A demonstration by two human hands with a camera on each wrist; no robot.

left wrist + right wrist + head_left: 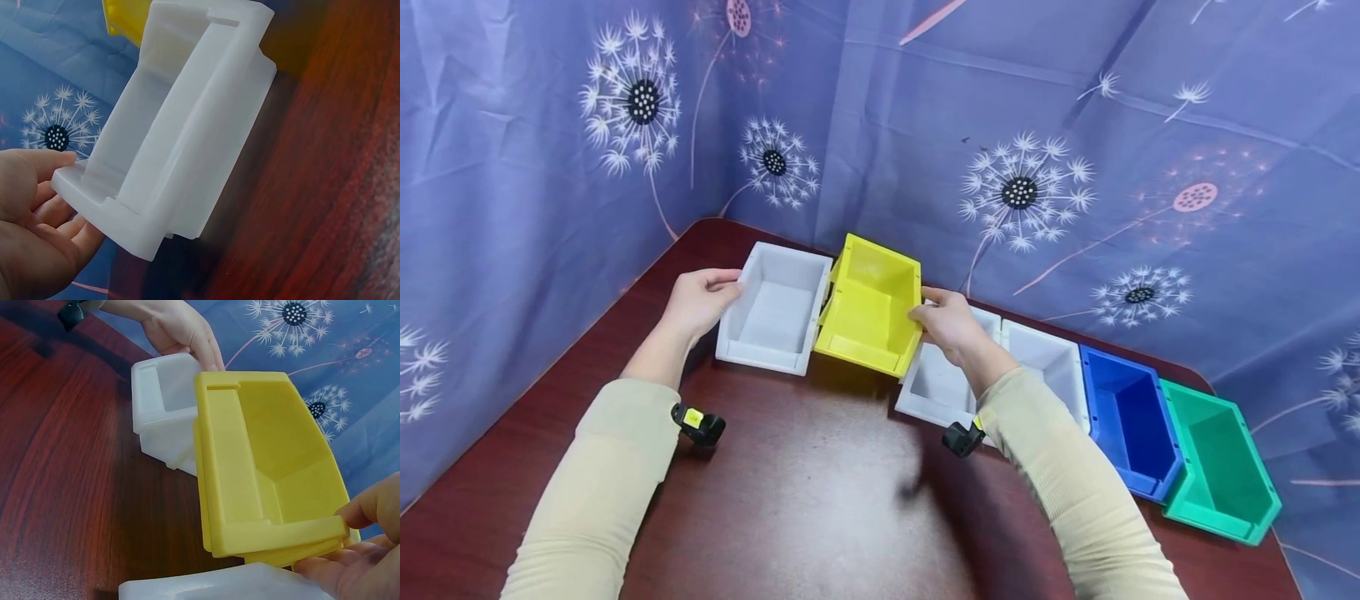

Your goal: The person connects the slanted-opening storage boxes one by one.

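- The yellow bin (868, 312) is sitting between the two hands, near the far edge of the tabletop (805, 483); whether its base is touching the wood, I cannot tell.
- The right hand (955, 325) is pinching the yellow bin's right rim, its thumb pressing on top and its fingers curling underneath.
- The first white bin (775, 312) is sitting near the tabletop's far left corner, just beside the yellow bin.
- The left hand (696, 304) is gripping that white bin's left rim, its thumb lying over the top and its other fingers bending below.
- The hands are working well apart, both bins lying between them.
- The second white bin (936, 387) is lying partly behind the right hand, with the third white bin (1048, 367), blue bin (1127, 425) and green bin (1221, 467) following toward the right edge.
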